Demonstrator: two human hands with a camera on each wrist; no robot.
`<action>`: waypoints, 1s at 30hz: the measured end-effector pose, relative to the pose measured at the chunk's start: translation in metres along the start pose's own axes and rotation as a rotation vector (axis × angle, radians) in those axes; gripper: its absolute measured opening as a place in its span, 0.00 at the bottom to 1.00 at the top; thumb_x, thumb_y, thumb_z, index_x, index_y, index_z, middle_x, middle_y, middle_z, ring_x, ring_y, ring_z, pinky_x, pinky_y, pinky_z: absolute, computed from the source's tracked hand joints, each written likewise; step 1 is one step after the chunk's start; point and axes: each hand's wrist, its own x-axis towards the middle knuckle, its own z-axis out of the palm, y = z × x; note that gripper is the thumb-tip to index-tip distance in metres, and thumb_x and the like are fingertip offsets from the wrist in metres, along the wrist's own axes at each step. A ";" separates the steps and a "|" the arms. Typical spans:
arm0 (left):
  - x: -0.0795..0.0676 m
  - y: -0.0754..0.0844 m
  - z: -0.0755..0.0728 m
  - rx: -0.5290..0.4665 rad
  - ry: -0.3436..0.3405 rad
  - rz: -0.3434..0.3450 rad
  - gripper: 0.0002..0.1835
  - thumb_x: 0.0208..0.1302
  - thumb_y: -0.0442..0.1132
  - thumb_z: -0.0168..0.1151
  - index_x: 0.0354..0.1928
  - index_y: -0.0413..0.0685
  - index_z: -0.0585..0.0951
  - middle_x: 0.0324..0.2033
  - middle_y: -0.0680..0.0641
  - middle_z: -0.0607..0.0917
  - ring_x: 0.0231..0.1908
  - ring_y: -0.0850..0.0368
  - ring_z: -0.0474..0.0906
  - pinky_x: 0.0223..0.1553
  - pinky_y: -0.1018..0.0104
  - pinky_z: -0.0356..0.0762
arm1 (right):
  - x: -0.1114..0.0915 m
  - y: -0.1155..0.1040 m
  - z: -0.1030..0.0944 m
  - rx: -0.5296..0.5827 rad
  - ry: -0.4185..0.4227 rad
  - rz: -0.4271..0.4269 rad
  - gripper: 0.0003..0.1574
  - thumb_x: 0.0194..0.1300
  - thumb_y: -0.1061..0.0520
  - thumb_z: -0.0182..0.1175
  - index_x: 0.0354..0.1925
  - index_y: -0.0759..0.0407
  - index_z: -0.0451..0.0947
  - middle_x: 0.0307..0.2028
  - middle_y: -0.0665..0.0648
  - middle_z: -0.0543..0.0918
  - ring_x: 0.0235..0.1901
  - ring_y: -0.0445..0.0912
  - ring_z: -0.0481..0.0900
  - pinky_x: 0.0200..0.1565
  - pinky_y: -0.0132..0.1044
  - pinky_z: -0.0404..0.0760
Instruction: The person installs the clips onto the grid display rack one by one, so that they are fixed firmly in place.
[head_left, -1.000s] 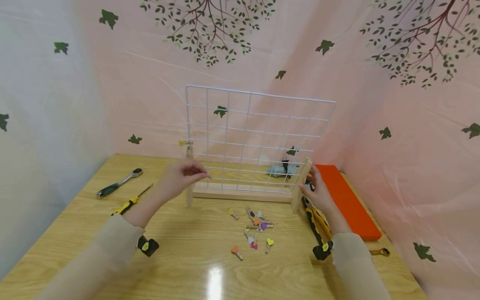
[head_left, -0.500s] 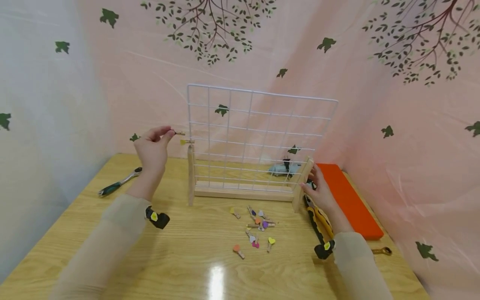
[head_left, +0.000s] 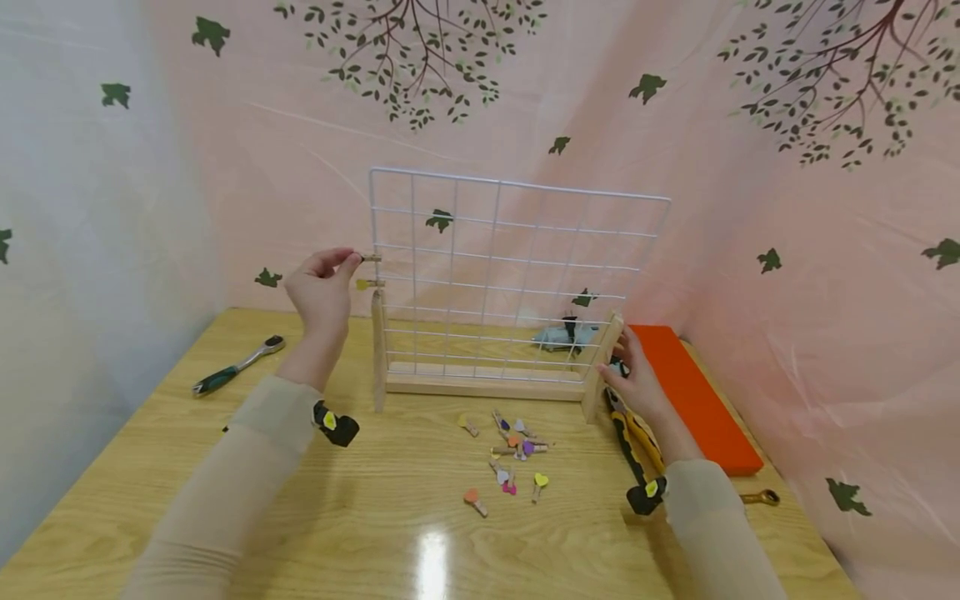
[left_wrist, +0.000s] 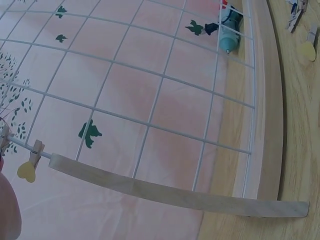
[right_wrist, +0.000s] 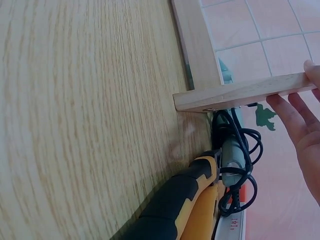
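Pink cloth printed with leaves and branches [head_left: 562,92] rises behind a wood-grain table [head_left: 375,525]. Thumb and fingertips of the left hand [head_left: 321,288] pinch a clip [head_left: 372,258], level, its far end at the grid's [head_left: 486,286] left edge, just above a yellow-heart clip [head_left: 371,284] fixed there. The right hand [head_left: 639,383] grips the right post [right_wrist: 235,94], thumb on one face, fingers on the other. Both forearms reach forward in pale sleeves, the left hand higher than the right. Upright between its two wooden posts, the grid stands on the table; loose clips [head_left: 517,447] lie scattered in front of it. Behind the grid sits a glue gun [head_left: 558,338]. Pliers [head_left: 633,437] and an orange box [head_left: 693,400] lie beside the right arm; a ratchet [head_left: 238,367] lies near the left.
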 end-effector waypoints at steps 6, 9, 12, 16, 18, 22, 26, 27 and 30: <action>-0.006 0.004 0.000 0.018 -0.054 0.002 0.17 0.41 0.50 0.68 0.32 0.47 0.84 0.24 0.56 0.80 0.22 0.63 0.59 0.25 0.73 0.57 | 0.000 0.002 0.000 -0.012 0.003 -0.018 0.47 0.61 0.67 0.52 0.69 0.50 0.37 0.63 0.67 0.53 0.60 0.64 0.57 0.48 0.60 0.68; -0.011 0.014 -0.004 0.015 -0.099 0.031 0.17 0.44 0.46 0.67 0.36 0.44 0.83 0.28 0.53 0.82 0.24 0.64 0.62 0.23 0.75 0.59 | 0.002 0.016 -0.001 -0.016 0.001 -0.015 0.48 0.62 0.64 0.53 0.69 0.45 0.37 0.64 0.65 0.53 0.61 0.62 0.56 0.48 0.60 0.69; -0.017 0.025 -0.010 0.034 -0.122 0.078 0.15 0.47 0.41 0.67 0.40 0.45 0.82 0.34 0.51 0.82 0.27 0.65 0.64 0.25 0.76 0.62 | 0.004 0.023 -0.003 -0.020 0.001 0.003 0.48 0.62 0.61 0.54 0.68 0.41 0.37 0.65 0.63 0.52 0.62 0.61 0.55 0.50 0.60 0.67; -0.029 0.035 -0.019 0.101 -0.143 0.161 0.14 0.51 0.40 0.65 0.42 0.48 0.81 0.34 0.51 0.78 0.29 0.64 0.64 0.29 0.76 0.63 | 0.005 0.024 -0.003 -0.034 0.004 0.013 0.48 0.62 0.58 0.54 0.68 0.36 0.37 0.66 0.61 0.52 0.62 0.61 0.56 0.51 0.61 0.66; -0.038 0.038 -0.024 0.147 -0.186 0.204 0.16 0.52 0.41 0.64 0.44 0.46 0.80 0.35 0.50 0.76 0.30 0.63 0.65 0.30 0.77 0.64 | 0.006 0.025 -0.002 -0.042 0.004 0.009 0.48 0.62 0.58 0.54 0.67 0.35 0.37 0.65 0.61 0.52 0.62 0.60 0.56 0.51 0.60 0.66; -0.056 0.030 -0.029 0.214 -0.353 0.284 0.19 0.53 0.40 0.63 0.48 0.42 0.77 0.39 0.45 0.77 0.33 0.57 0.68 0.31 0.75 0.65 | 0.006 0.024 -0.002 -0.041 0.000 -0.007 0.48 0.63 0.59 0.53 0.68 0.36 0.36 0.65 0.61 0.53 0.61 0.60 0.57 0.50 0.59 0.68; -0.074 0.003 -0.030 0.270 -0.566 0.299 0.21 0.52 0.39 0.65 0.51 0.50 0.75 0.41 0.46 0.78 0.38 0.53 0.70 0.35 0.69 0.67 | 0.006 0.023 -0.002 -0.031 -0.005 -0.014 0.47 0.63 0.60 0.53 0.68 0.36 0.36 0.65 0.62 0.52 0.61 0.60 0.57 0.48 0.58 0.70; -0.079 -0.005 -0.030 0.289 -0.615 0.296 0.22 0.52 0.41 0.65 0.52 0.52 0.75 0.41 0.48 0.78 0.39 0.53 0.71 0.36 0.67 0.68 | 0.005 0.023 -0.002 -0.032 -0.007 -0.008 0.47 0.63 0.59 0.53 0.68 0.36 0.36 0.65 0.61 0.52 0.62 0.60 0.57 0.48 0.58 0.70; -0.096 -0.026 -0.030 0.359 -0.754 0.275 0.24 0.51 0.44 0.65 0.53 0.57 0.74 0.42 0.50 0.79 0.40 0.55 0.71 0.37 0.62 0.68 | 0.005 0.023 -0.002 -0.027 -0.014 0.010 0.47 0.63 0.58 0.53 0.68 0.37 0.36 0.66 0.60 0.52 0.62 0.60 0.56 0.49 0.58 0.70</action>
